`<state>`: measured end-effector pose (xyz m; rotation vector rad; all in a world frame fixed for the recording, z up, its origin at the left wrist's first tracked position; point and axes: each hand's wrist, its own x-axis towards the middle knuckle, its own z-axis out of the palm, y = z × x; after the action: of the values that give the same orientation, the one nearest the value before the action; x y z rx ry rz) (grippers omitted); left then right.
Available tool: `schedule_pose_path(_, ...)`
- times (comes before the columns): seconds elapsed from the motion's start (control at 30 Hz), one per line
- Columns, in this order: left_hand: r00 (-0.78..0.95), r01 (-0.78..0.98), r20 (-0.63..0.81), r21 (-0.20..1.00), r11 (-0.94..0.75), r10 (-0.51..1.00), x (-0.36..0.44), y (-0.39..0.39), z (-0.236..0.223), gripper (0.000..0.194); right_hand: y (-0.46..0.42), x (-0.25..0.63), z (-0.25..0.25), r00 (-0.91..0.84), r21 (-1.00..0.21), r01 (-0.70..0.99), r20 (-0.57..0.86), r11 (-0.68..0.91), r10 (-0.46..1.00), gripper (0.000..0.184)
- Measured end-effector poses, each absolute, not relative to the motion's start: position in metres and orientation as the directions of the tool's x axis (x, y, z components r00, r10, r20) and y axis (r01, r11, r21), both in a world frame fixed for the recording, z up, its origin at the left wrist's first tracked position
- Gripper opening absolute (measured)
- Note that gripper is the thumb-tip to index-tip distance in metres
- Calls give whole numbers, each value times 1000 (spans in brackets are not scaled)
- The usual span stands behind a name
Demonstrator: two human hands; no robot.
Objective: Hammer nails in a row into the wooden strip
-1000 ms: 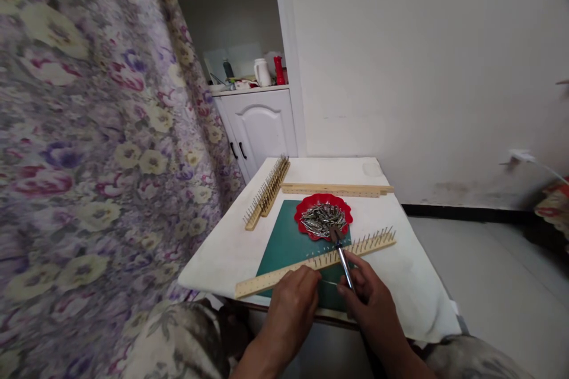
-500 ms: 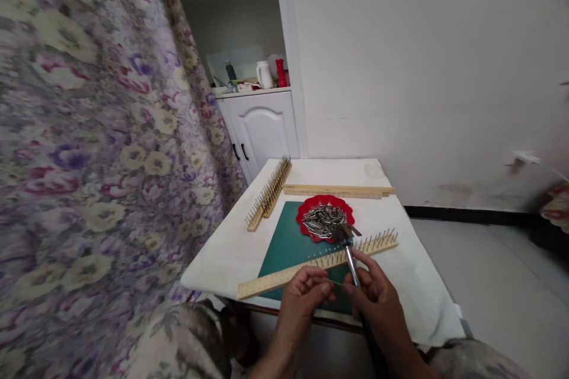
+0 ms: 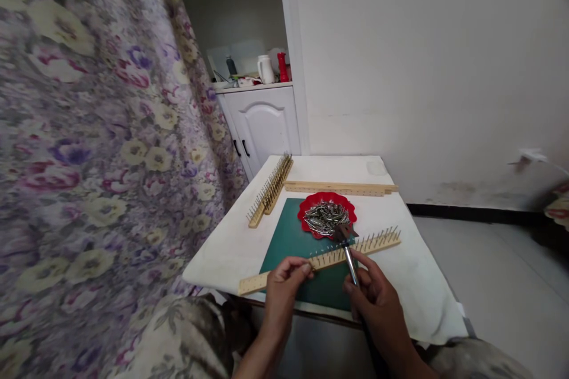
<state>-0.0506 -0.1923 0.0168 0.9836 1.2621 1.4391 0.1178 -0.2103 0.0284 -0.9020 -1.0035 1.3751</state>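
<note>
My left hand is closed in a pinch over the near wooden strip, its fingertips on a nail that is mostly hidden by them. Several nails stand in a row from the strip's middle to its right end, while its left part shows only small holes. My right hand is wrapped around a claw hammer with a shiny metal shaft and dark head. The hammer head is raised over the strip, in front of a red scalloped dish of loose nails.
Under the strip lies a green mat on a white-covered table. Strips full of upright nails stand at the left, and bare wooden strips lie behind the dish. A floral curtain hangs at the left.
My hands were close together with a thin nail between them. My left hand has since moved left and up to the strip with the nail. My right hand still holds the hammer, nearly in place.
</note>
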Motion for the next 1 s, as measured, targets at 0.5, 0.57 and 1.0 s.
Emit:
schedule_pose_path(0.5,-149,432,241,888,-156,959,-60,-167,-13,15,-209,116,19,-53,-961,-275,9,-6,999,48)
schedule_pose_path(0.57,-152,447,241,882,-151,958,-59,-166,-13,15,-209,116,19,-51,-962,-274,9,-6,999,48)
schedule_pose_path(1.0,-123,527,228,840,-131,966,-58,-165,-10,16,-214,116,22,-119,-952,-305,25,-13,993,48)
